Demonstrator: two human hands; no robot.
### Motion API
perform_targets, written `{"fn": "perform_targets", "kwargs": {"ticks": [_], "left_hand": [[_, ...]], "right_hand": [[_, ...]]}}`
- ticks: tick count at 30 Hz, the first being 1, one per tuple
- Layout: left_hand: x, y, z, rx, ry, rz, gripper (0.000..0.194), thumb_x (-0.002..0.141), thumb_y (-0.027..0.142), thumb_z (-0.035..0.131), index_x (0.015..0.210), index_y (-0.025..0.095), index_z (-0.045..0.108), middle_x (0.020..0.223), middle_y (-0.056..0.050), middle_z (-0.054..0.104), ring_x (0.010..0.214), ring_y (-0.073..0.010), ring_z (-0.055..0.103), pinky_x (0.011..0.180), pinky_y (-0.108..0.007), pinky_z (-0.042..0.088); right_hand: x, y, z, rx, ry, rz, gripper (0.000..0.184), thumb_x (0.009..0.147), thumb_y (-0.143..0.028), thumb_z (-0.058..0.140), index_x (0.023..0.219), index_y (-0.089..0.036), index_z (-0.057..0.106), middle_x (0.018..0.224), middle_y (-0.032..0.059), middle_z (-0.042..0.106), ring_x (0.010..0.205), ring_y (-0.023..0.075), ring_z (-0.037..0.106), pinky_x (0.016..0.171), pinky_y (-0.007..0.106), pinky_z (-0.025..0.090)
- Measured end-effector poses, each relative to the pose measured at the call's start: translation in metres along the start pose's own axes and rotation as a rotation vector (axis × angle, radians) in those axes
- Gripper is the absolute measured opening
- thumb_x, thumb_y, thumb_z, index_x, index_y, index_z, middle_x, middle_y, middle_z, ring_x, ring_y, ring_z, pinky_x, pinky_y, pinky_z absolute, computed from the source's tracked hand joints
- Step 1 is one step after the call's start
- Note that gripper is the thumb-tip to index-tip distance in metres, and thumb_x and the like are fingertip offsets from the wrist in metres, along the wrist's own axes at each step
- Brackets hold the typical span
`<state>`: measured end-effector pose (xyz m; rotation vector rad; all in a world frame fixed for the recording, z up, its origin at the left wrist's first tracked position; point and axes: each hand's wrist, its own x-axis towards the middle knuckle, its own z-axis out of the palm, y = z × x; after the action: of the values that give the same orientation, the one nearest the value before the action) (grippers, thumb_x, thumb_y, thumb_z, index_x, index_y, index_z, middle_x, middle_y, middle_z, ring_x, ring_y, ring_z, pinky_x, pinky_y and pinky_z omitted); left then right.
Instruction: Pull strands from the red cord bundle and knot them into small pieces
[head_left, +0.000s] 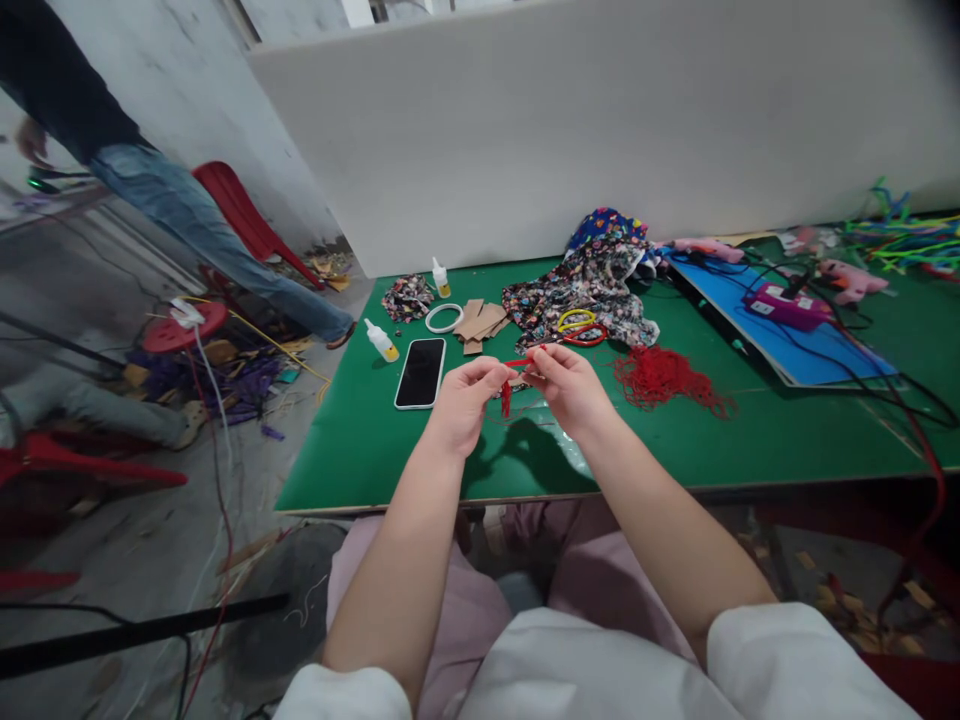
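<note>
Above the green table [360, 450], both hands pinch a bundle of red thread [506, 400] that is stretched between them, its loose ends hanging down like a tassel. My left hand [469, 400] closes thumb and fingers on its left end. At the other end, my right hand [570, 390] is pinched closed on the same thread. Behind the right hand lie scissors with red and yellow handles [585, 330]. A pile of loose red thread [664, 375] rests to the right. Fingers partly cover the held thread.
Left on the table are a phone [421, 373], glue bottles [381, 340], a white ring [445, 318] and cardboard pieces [480, 322]. Floral fabric [577, 285] lies behind. Rightward are a blue folder [780, 330], a purple power strip [787, 305] and cables. A person [165, 190] stands left.
</note>
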<state>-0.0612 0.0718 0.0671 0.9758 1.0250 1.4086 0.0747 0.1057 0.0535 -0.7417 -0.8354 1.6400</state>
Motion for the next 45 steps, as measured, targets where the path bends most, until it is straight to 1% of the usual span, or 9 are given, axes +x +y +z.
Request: {"fn": "perform_targets", "kwargs": {"ticks": [4, 7, 12, 19, 29, 35, 39, 42, 45], "left_hand": [[0.001, -0.001, 0.004, -0.123, -0.019, 0.002, 0.024, 0.057, 0.039, 0.08, 0.061, 0.017, 0.07, 0.087, -0.002, 0.065, 0.081, -0.0111, 0.057, 0.072, -0.022, 0.044], [0.002, -0.003, 0.005, -0.169, -0.024, -0.012, 0.025, 0.058, 0.039, 0.079, 0.059, 0.016, 0.069, 0.091, -0.004, 0.065, 0.091, -0.0151, 0.058, 0.077, -0.025, 0.045], [0.001, -0.006, 0.006, -0.249, -0.017, -0.019, 0.024, 0.059, 0.038, 0.08, 0.06, 0.016, 0.07, 0.088, -0.002, 0.068, 0.088, -0.0134, 0.061, 0.08, -0.024, 0.046], [-0.001, -0.01, 0.01, -0.308, -0.042, -0.034, 0.019, 0.063, 0.032, 0.078, 0.071, 0.017, 0.071, 0.089, -0.006, 0.074, 0.091, -0.0172, 0.066, 0.083, -0.029, 0.048], [0.001, -0.011, 0.011, -0.258, 0.043, -0.02, 0.021, 0.056, 0.031, 0.082, 0.067, 0.017, 0.071, 0.073, -0.002, 0.074, 0.078, -0.0142, 0.068, 0.072, -0.024, 0.05], [-0.001, -0.013, 0.013, -0.235, 0.045, 0.007, 0.022, 0.056, 0.035, 0.082, 0.065, 0.018, 0.071, 0.075, -0.003, 0.074, 0.076, -0.0141, 0.067, 0.078, -0.028, 0.05], [-0.001, -0.015, 0.014, -0.177, 0.045, 0.038, 0.019, 0.056, 0.033, 0.081, 0.065, 0.019, 0.073, 0.072, -0.003, 0.073, 0.078, -0.0151, 0.067, 0.079, -0.028, 0.049], [-0.001, -0.014, 0.014, -0.134, 0.057, 0.063, 0.016, 0.058, 0.032, 0.08, 0.067, 0.02, 0.073, 0.073, -0.002, 0.074, 0.077, -0.0142, 0.067, 0.08, -0.028, 0.049], [-0.001, -0.01, 0.015, -0.048, 0.042, 0.086, 0.014, 0.062, 0.031, 0.078, 0.069, 0.02, 0.074, 0.076, -0.002, 0.074, 0.083, -0.0146, 0.067, 0.084, -0.029, 0.047]], "right_hand": [[-0.007, 0.009, 0.004, 0.158, -0.014, 0.109, 0.025, 0.054, -0.035, 0.081, 0.067, -0.022, 0.065, 0.063, -0.0051, 0.063, 0.061, 0.0091, 0.056, 0.067, 0.024, 0.047], [-0.011, 0.013, 0.006, 0.266, -0.007, 0.152, 0.025, 0.052, -0.032, 0.083, 0.067, -0.021, 0.066, 0.062, -0.0051, 0.063, 0.06, 0.0086, 0.056, 0.065, 0.024, 0.046], [-0.016, 0.019, 0.01, 0.347, -0.008, 0.18, 0.025, 0.053, -0.029, 0.084, 0.068, -0.02, 0.067, 0.061, -0.0058, 0.064, 0.062, 0.0069, 0.057, 0.066, 0.021, 0.047], [-0.021, 0.03, 0.013, 0.409, -0.013, 0.216, 0.022, 0.058, -0.029, 0.081, 0.072, -0.02, 0.067, 0.066, -0.0061, 0.065, 0.063, 0.0063, 0.057, 0.067, 0.021, 0.047], [-0.026, 0.039, 0.006, 0.344, 0.052, 0.213, 0.03, 0.049, -0.033, 0.085, 0.064, -0.017, 0.065, 0.06, -0.0057, 0.062, 0.059, 0.0059, 0.055, 0.061, 0.02, 0.046], [-0.028, 0.042, 0.003, 0.304, 0.076, 0.201, 0.031, 0.05, -0.036, 0.084, 0.061, -0.017, 0.063, 0.057, -0.0052, 0.06, 0.058, 0.0069, 0.054, 0.063, 0.022, 0.046], [-0.03, 0.046, -0.003, 0.285, 0.04, 0.239, 0.029, 0.053, -0.037, 0.083, 0.064, -0.018, 0.063, 0.058, -0.0052, 0.06, 0.058, 0.0074, 0.053, 0.066, 0.024, 0.046], [-0.027, 0.047, -0.014, 0.177, 0.057, 0.178, 0.026, 0.057, -0.039, 0.08, 0.068, -0.02, 0.065, 0.071, -0.0022, 0.066, 0.067, 0.0098, 0.056, 0.068, 0.026, 0.046], [-0.022, 0.043, -0.026, 0.062, 0.107, 0.026, 0.021, 0.066, -0.04, 0.074, 0.079, -0.024, 0.069, 0.086, -0.0013, 0.069, 0.08, 0.0112, 0.059, 0.073, 0.024, 0.044]]}}
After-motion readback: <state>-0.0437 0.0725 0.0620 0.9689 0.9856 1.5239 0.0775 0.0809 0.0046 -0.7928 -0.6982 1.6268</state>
